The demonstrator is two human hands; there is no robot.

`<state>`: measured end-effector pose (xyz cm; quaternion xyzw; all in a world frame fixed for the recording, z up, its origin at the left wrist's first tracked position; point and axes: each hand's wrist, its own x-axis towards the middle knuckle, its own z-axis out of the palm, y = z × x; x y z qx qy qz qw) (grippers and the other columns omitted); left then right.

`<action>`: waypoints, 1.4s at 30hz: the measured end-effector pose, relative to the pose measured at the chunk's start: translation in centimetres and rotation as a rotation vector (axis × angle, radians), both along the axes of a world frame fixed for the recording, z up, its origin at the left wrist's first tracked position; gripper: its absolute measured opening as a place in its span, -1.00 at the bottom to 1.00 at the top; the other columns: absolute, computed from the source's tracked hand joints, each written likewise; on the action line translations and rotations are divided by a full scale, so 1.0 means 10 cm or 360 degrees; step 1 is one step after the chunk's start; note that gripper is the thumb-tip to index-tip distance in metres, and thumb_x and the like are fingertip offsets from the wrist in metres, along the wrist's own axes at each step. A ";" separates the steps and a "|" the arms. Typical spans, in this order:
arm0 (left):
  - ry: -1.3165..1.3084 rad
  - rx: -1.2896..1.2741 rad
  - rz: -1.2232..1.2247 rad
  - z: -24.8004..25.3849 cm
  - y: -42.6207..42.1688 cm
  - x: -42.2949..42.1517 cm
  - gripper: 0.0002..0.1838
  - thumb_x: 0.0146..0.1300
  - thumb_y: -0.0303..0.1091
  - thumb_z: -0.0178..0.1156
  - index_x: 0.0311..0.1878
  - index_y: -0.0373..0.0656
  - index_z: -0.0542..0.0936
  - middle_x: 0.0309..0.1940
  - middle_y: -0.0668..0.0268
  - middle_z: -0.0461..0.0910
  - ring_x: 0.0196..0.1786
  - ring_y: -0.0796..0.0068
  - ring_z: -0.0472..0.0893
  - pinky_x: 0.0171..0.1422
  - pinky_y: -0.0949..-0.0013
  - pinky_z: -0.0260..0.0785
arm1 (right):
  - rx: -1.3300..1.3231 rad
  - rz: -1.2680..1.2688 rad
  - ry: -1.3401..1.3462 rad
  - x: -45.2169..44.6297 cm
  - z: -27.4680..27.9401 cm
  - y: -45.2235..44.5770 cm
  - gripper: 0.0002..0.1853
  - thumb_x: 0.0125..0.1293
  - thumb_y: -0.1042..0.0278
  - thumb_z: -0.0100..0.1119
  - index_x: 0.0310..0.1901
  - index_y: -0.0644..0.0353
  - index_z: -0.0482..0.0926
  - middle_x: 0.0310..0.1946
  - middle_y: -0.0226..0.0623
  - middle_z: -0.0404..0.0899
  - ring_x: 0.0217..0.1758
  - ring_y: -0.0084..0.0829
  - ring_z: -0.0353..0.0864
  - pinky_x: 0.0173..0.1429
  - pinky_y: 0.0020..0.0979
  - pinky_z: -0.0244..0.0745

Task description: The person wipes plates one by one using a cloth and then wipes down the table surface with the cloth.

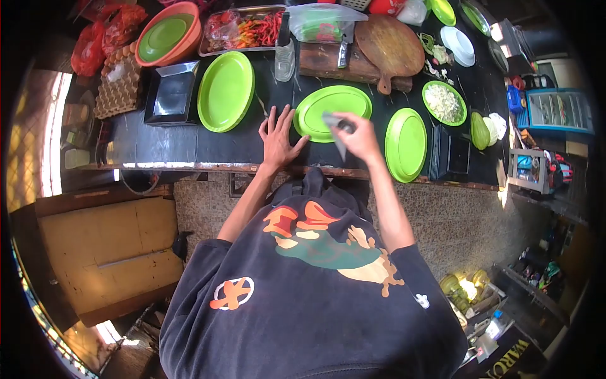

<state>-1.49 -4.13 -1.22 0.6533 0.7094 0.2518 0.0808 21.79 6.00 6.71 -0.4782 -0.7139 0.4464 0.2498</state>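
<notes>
A green oval plate (310, 124) lies on the dark table in front of me. Flat on the tabletop at its left edge is my left hand (278, 140), fingers spread, the thumb by the rim. My right hand (357, 136) is over the plate's right part, closed on a grey cloth-like piece (329, 119) that is blurred by motion. To the right lies a second green oval plate (405, 145). A larger green oval plate (226, 91) sits to the left of my left hand.
Behind are a round wooden board (390, 47), a knife (343, 54), a glass (285, 62) and a tray of chillies (246, 30). Black square dishes (172, 93) and an egg tray (117, 88) stand left. A plate of white shreds (444, 103) and a green vegetable (480, 131) are right.
</notes>
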 end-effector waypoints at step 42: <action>-0.0158 -0.0001 -0.0338 0.12 0.13 0.04 0.13 0.09 0.36 0.54 0.61 -0.12 0.38 0.60 0.21 0.45 0.73 0.19 0.27 0.78 -0.12 -0.09 | 0.1010 0.0328 -0.0278 -0.50 -0.33 0.60 -0.45 0.12 0.67 0.31 0.16 -0.04 0.82 0.12 -0.48 0.79 0.12 -0.19 0.61 0.27 -0.18 0.54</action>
